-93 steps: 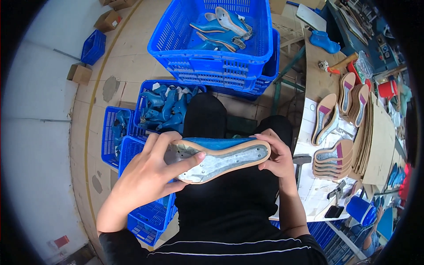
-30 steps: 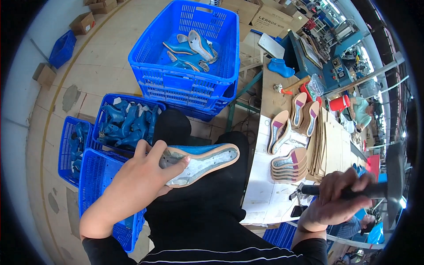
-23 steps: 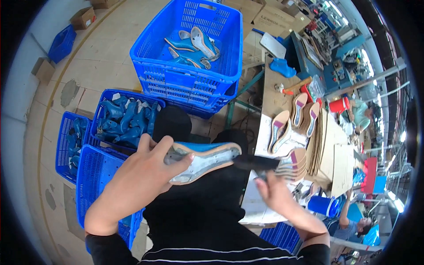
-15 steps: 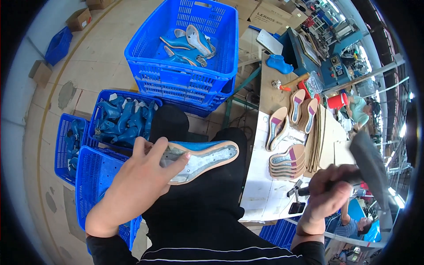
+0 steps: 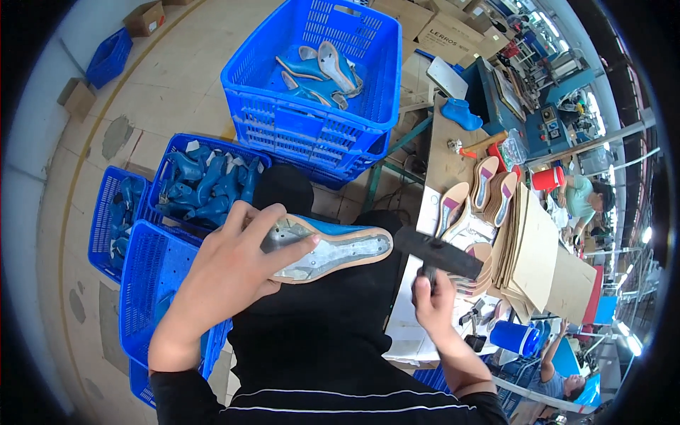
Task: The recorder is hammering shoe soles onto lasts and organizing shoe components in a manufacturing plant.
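My left hand (image 5: 234, 265) is wrapped round the heel end of a blue shoe last (image 5: 343, 249), held above my lap. The last's sole side faces up, showing a grey metal plate with small holes and a tan insole edge round it. My right hand (image 5: 433, 306) grips the handle of a hammer (image 5: 443, 253). Its dark head lies just right of the last's toe, apart from it by a small gap in this view. Part of the hammer's handle is hidden by my fingers.
Stacked blue crates (image 5: 312, 106) stand ahead, lasts with insoles inside the top one. Crates of blue lasts (image 5: 205, 184) sit at left. On the bench at right lie insoles (image 5: 485, 177), cardboard sheets (image 5: 535, 248) and a blue last (image 5: 460, 113). Other people work farther right.
My right hand has brought the hammer left and inward, from far right to beside the last's toe. My left hand still holds the last; the whole view has shifted slightly.
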Available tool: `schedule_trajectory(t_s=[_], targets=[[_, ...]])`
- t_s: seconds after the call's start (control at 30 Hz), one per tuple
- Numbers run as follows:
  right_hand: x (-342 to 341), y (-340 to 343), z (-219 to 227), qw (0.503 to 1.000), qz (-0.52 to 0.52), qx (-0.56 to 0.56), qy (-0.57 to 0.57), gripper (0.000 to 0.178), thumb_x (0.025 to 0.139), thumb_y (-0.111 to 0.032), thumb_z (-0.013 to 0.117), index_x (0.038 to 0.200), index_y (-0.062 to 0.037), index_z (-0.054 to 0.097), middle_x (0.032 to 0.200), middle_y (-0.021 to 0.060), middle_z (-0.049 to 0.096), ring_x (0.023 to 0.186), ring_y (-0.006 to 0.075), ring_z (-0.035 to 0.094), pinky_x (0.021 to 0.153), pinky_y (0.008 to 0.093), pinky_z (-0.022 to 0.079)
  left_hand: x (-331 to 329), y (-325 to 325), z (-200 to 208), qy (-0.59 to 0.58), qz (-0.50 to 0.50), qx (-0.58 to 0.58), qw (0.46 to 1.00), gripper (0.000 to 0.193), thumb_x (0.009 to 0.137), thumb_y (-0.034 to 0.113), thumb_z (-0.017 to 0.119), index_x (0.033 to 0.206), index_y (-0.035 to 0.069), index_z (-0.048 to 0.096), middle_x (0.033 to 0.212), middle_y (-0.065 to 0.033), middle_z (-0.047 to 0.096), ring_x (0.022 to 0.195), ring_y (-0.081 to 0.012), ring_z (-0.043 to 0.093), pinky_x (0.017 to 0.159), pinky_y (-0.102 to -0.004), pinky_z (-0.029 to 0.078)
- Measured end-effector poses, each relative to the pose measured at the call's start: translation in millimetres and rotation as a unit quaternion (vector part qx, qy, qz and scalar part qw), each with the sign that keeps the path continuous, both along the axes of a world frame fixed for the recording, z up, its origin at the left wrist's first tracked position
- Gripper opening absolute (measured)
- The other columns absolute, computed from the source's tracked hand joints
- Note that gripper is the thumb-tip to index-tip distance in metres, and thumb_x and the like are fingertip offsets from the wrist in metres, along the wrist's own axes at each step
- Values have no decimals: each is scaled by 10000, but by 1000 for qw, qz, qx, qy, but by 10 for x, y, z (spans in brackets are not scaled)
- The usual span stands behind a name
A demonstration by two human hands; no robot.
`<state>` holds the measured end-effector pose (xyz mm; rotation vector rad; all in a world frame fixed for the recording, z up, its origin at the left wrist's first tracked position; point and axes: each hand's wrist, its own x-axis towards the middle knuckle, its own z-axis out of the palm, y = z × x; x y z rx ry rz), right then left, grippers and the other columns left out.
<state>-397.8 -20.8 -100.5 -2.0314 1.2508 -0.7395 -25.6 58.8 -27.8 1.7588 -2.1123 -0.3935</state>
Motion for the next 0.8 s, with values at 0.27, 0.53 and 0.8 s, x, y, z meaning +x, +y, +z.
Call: schedule_trajectory(t_s=[0.27, 0.53, 0.8], targets=[[689, -286, -485, 865, 20, 308, -394, 409, 946, -115, 816, 1056, -112, 422, 1431, 281, 619, 491, 74, 478, 420, 220, 371, 73, 294, -762, 67, 98, -213, 970, 737, 686, 66, 910, 1382, 210, 716, 1247, -119, 652, 1038, -321, 683, 848, -407, 598], [330, -376, -513, 929, 58, 164, -325, 519, 836, -230, 952, 983, -94, 472, 1138, 147, 684, 821, 118, 635, 712, 252, 500, 16, 308, -616, 195, 73, -349, 914, 601, 666, 134, 971, 1226, 55, 767, 1118, -130, 724, 983, -325, 736, 841, -417, 609], [560, 341, -23, 851, 19, 374, -367, 340, 1097, -403, 637, 1067, -107, 473, 697, 3, 510, 426, 93, 423, 401, 256, 346, -466, -507, -97, 725, 144, -246, 627, 249, 908, 107, 865, 1066, 28, 690, 1106, -95, 703, 988, -179, 698, 847, -332, 580]])
